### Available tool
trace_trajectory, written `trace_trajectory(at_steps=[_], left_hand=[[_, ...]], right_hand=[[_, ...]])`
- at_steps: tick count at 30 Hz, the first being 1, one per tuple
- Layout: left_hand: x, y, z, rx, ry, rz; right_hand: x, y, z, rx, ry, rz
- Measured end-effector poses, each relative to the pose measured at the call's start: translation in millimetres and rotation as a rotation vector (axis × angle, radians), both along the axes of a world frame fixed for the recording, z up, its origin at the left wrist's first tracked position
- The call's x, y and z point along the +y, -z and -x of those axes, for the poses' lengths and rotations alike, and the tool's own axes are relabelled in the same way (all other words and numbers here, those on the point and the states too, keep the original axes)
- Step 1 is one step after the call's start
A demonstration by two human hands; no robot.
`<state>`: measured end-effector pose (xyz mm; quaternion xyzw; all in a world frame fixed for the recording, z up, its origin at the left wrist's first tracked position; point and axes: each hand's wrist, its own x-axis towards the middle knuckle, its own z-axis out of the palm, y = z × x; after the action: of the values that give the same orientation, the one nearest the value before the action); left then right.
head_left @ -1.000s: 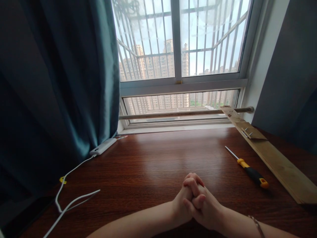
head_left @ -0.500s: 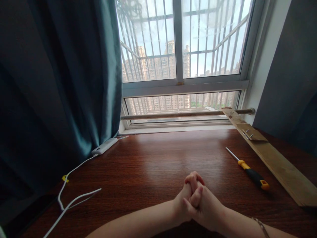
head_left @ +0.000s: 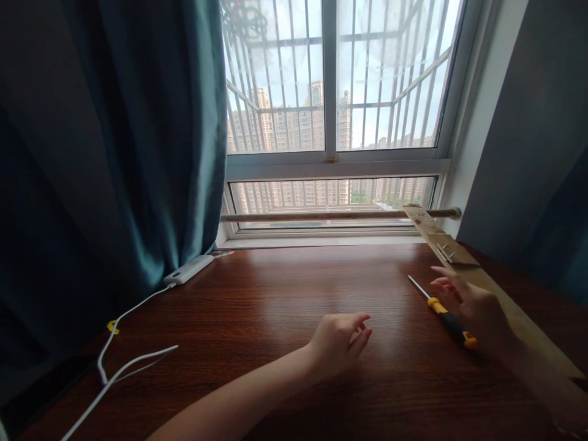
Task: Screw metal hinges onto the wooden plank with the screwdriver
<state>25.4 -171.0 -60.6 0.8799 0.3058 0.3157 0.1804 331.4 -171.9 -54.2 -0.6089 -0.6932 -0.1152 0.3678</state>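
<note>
My left hand [head_left: 339, 343] is over the middle of the brown wooden table [head_left: 275, 294], its fingers half curled and apart, holding nothing. Out to the right, my right hand [head_left: 471, 303] hovers by a screwdriver [head_left: 448, 320] with a yellow and black handle, fingers spread and empty. The screwdriver lies on the table, its metal shaft pointing toward the window. Just beyond the right hand, a long wooden board [head_left: 505, 306] runs from the right edge to the bar at the window. On the board rests a small wooden piece [head_left: 454, 251] with several screws or nails.
A white power strip [head_left: 190, 269] lies at the table's left back edge, by the blue curtain [head_left: 193, 153]. Its white cable [head_left: 133, 358] loops over the left side. A horizontal bar [head_left: 312, 216] crosses below the barred window.
My two hands were clasped together and have come apart. The right hand moved right and forward to the screwdriver; the left stayed near the middle. The view shifted slightly.
</note>
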Motion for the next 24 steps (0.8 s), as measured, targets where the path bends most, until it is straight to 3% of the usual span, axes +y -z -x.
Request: trace_trajectory(at_steps=[3, 5, 6, 8, 11, 13, 18, 24], left_hand=[[4.3, 1.9, -19.7, -0.105, 0.011, 0.114], [11.4, 1.9, -42.6, -0.21, 0.047, 0.262], [15.9, 1.4, -57.0, -0.277, 0.075, 0.36], [26.1, 0.0, -90.3, -0.416, 0.133, 0.595], [43.4, -1.3, -144.9, -0.612, 0.196, 1.032], [55.5, -0.7, -180.0, -0.652, 0.165, 1.205], [78.9, 6.7, -246.8, -0.739, 0.078, 1.442], [80.4, 20.2, -275.4, -0.739, 0.115, 1.545]], right_hand=[[9.4, 19.6, -84.6, 0.116, 0.48, -0.084], [18.2, 38.1, -127.2, 0.18, 0.687, 0.065], [22.4, 46.9, -141.9, 0.205, 0.695, 0.224], [28.5, 60.2, -158.3, 0.23, 0.671, 0.404], [30.8, 67.4, -162.1, 0.233, 0.66, 0.453], [29.3, 67.2, -162.2, 0.232, 0.699, 0.445], [27.4, 65.7, -173.5, 0.333, 0.765, 0.54], [33.5, 60.1, -178.5, 0.533, 0.797, 0.585]])
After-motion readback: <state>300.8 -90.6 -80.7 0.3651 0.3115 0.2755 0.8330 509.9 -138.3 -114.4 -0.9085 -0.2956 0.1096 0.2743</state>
